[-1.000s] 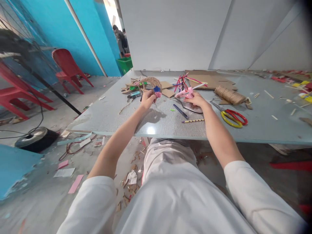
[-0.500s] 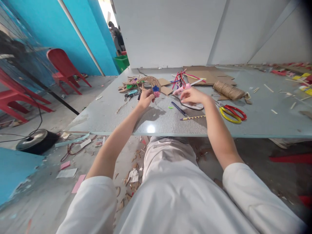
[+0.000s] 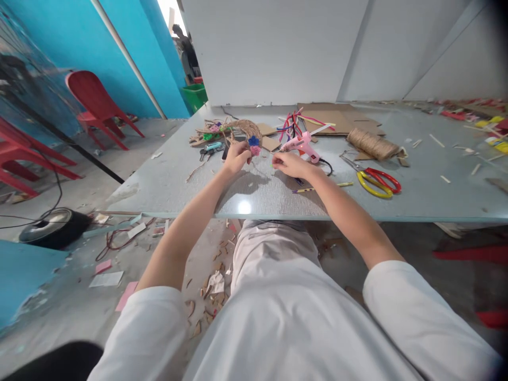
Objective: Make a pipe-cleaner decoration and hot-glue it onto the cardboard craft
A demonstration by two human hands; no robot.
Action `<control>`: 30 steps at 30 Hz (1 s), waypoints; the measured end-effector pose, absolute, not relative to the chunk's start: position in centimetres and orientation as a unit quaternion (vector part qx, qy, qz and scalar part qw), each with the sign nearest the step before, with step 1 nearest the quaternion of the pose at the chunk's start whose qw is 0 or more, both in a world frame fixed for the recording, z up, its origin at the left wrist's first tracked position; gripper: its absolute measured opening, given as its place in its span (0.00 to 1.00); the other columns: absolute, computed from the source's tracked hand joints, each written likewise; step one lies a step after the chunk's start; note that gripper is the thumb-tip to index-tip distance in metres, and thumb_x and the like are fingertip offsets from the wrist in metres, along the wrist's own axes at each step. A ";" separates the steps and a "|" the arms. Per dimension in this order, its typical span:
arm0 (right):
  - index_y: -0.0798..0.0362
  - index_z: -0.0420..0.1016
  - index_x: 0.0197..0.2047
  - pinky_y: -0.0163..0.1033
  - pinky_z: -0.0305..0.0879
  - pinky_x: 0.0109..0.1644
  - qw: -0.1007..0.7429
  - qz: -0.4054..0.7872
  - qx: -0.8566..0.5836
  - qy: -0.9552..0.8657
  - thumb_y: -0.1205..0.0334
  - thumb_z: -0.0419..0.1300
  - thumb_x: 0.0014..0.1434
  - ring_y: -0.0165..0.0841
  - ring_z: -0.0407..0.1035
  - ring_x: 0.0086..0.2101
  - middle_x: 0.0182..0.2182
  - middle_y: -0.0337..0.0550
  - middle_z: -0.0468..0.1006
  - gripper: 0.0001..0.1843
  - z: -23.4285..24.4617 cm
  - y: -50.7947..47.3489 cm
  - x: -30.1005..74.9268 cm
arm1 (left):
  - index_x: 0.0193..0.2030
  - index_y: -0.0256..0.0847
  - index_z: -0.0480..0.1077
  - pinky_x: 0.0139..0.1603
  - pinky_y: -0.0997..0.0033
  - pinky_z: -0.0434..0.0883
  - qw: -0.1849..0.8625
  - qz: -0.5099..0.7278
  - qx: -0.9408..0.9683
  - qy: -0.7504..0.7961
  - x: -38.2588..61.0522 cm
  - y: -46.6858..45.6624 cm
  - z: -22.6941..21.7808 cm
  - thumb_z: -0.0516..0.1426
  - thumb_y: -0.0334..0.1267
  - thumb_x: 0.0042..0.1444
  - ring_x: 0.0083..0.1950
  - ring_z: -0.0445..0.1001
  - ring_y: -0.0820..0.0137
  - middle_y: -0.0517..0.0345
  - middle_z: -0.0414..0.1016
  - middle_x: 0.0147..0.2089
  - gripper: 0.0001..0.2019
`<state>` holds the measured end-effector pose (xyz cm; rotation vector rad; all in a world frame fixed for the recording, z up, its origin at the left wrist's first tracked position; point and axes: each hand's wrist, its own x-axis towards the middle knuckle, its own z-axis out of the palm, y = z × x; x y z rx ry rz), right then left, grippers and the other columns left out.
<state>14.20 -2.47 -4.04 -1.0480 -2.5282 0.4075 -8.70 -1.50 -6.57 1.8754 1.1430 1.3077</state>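
My left hand (image 3: 237, 157) is closed on the lower right part of a twine wreath (image 3: 244, 127), beside its blue flower (image 3: 253, 141) and pink flower (image 3: 256, 151). To the right, my right hand (image 3: 291, 164) has its fingertips pinched together over the table, with a small bright green piece (image 3: 273, 166) showing at them. A pink glue gun (image 3: 304, 147) lies just behind that hand, its black cord curling to the right. Under the right forearm is a patterned pencil (image 3: 344, 184); the dark pen near it is mostly hidden.
Colourful pipe cleaners (image 3: 292, 126) and cardboard (image 3: 341, 119) lie at the back. On the right are a twine roll (image 3: 373, 144) and red-and-yellow-handled scissors (image 3: 379, 182). Small tools (image 3: 210, 150) lie left of the wreath. The table's front edge (image 3: 278, 217) runs before my body.
My right hand has moved left and slightly down, away from the glue gun, to the small green piece that lay on the table. My left hand stays on the wreath.
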 end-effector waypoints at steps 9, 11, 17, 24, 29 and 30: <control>0.52 0.73 0.51 0.44 0.60 0.55 0.319 0.143 -0.345 -0.871 0.71 0.47 0.59 0.36 0.67 0.49 0.49 0.49 0.73 0.20 -4.3 -1.8 13.4 | 0.45 0.35 0.68 0.34 0.70 0.73 0.286 0.483 0.707 0.429 -8.5 -1.5 -6.7 0.55 0.42 0.62 0.35 0.72 0.73 0.56 0.72 0.40 0.12; 0.53 0.76 0.45 0.43 0.61 0.53 0.319 0.149 -0.349 -0.869 0.71 0.47 0.58 0.36 0.68 0.46 0.46 0.49 0.74 0.19 -4.5 -1.7 13.4 | 0.45 0.35 0.68 0.35 0.69 0.73 0.285 0.480 0.710 0.429 -8.4 -1.5 -6.7 0.55 0.42 0.62 0.36 0.73 0.73 0.55 0.72 0.41 0.12; 0.55 0.74 0.45 0.39 0.64 0.48 0.351 0.199 -0.381 -0.832 0.70 0.50 0.56 0.34 0.71 0.41 0.40 0.45 0.78 0.17 -4.7 -1.7 13.4 | 0.46 0.35 0.68 0.36 0.69 0.73 0.285 0.473 0.715 0.428 -8.4 -1.4 -6.9 0.55 0.42 0.62 0.36 0.73 0.73 0.55 0.72 0.41 0.12; 0.54 0.76 0.41 0.43 0.58 0.57 0.314 0.193 -0.409 -0.835 0.75 0.46 0.55 0.36 0.67 0.50 0.47 0.45 0.76 0.20 -4.7 -1.3 13.3 | 0.48 0.37 0.68 0.40 0.65 0.73 0.281 0.464 0.718 0.437 -8.4 -1.3 -7.0 0.54 0.42 0.62 0.41 0.73 0.70 0.53 0.71 0.46 0.12; 0.56 0.73 0.42 0.42 0.66 0.45 0.315 0.214 -0.425 -0.821 0.74 0.51 0.56 0.37 0.72 0.38 0.36 0.46 0.78 0.14 -5.0 -1.4 13.5 | 0.47 0.35 0.68 0.39 0.66 0.73 0.274 0.448 0.728 0.440 -8.5 -1.5 -6.8 0.55 0.42 0.62 0.39 0.73 0.71 0.54 0.71 0.43 0.13; 0.56 0.72 0.42 0.41 0.67 0.43 0.317 0.221 -0.422 -0.820 0.73 0.51 0.57 0.36 0.73 0.36 0.35 0.46 0.79 0.13 -5.0 -1.5 13.5 | 0.47 0.35 0.68 0.38 0.67 0.73 0.272 0.445 0.731 0.441 -8.5 -1.6 -6.8 0.55 0.42 0.62 0.38 0.73 0.71 0.54 0.72 0.43 0.12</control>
